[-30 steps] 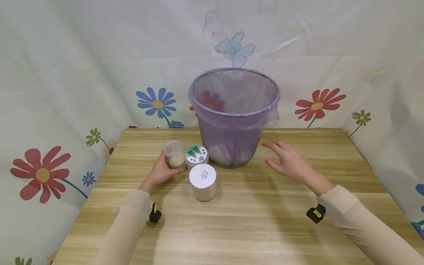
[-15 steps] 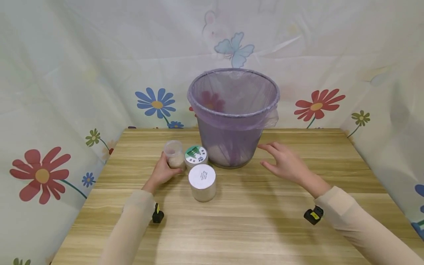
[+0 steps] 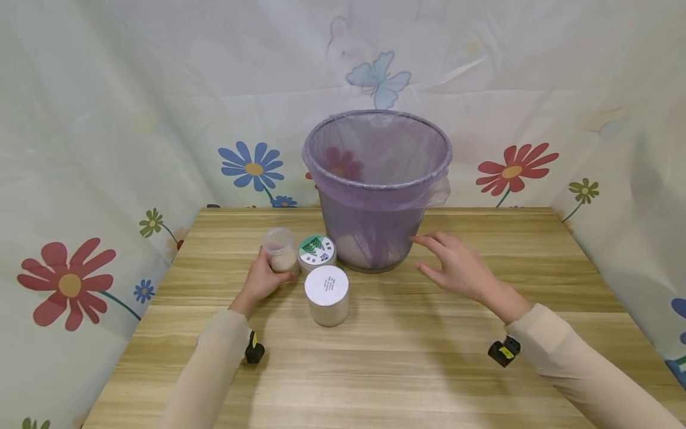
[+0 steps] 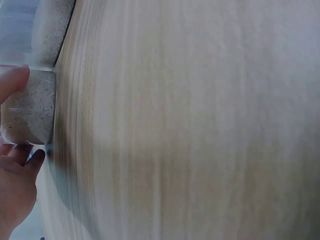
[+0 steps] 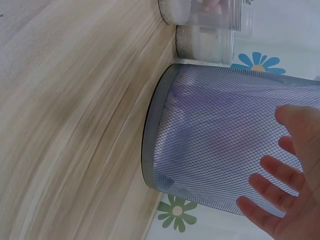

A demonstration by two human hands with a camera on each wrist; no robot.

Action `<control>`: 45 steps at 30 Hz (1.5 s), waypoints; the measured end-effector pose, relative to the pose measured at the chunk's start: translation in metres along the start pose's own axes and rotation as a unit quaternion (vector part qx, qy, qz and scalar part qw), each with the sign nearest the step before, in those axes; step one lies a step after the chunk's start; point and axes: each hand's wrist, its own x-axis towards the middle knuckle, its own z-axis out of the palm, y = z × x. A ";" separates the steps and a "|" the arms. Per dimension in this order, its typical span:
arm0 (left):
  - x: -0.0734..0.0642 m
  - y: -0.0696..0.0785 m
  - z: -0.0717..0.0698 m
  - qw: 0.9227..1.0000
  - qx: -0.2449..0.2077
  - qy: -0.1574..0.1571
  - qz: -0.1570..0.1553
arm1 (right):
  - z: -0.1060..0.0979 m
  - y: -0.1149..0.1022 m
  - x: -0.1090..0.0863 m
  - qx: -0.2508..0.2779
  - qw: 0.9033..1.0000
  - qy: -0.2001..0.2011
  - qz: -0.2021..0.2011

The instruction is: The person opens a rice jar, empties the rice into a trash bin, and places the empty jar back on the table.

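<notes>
My left hand (image 3: pixel 261 279) grips a clear plastic jar (image 3: pixel 280 250), part filled with pale grains, between thumb and fingers. The left wrist view shows the thumb on one side of this jar (image 4: pixel 31 107) and fingers on the other. Just right of it stands a jar with a green and white lid (image 3: pixel 317 250). A third jar with a white, labelled lid (image 3: pixel 327 286) is in front of that one. My right hand (image 3: pixel 455 268) hovers, fingers relaxed and spread, beside the lower right of a mesh wastebasket (image 3: pixel 370 232). Nothing is in that hand.
A purple plastic bag (image 3: pixel 380 193) lines the wastebasket and folds over its rim. Wood-grain table (image 3: pixel 375 369) lies underneath everything. A flower-printed curtain (image 3: pixel 514 89) hangs behind and at both sides. Each wrist carries a small black camera (image 3: pixel 504 351).
My right hand has drifted slightly left toward the wastebasket. My left hand keeps its grip on the jar, which has barely shifted. The other two jars stay put.
</notes>
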 end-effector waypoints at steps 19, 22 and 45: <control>-0.010 0.016 -0.019 1.000 0.030 0.009 0.001 | -0.001 -0.010 0.006 0.012 1.000 -0.002 0.005; -0.012 0.022 -0.024 0.999 0.036 0.003 0.005 | -0.002 -0.013 0.008 0.018 1.000 0.001 0.000; -0.029 0.073 -0.049 0.989 0.108 -0.022 0.095 | 0.004 -0.031 0.031 0.056 0.996 0.053 -0.043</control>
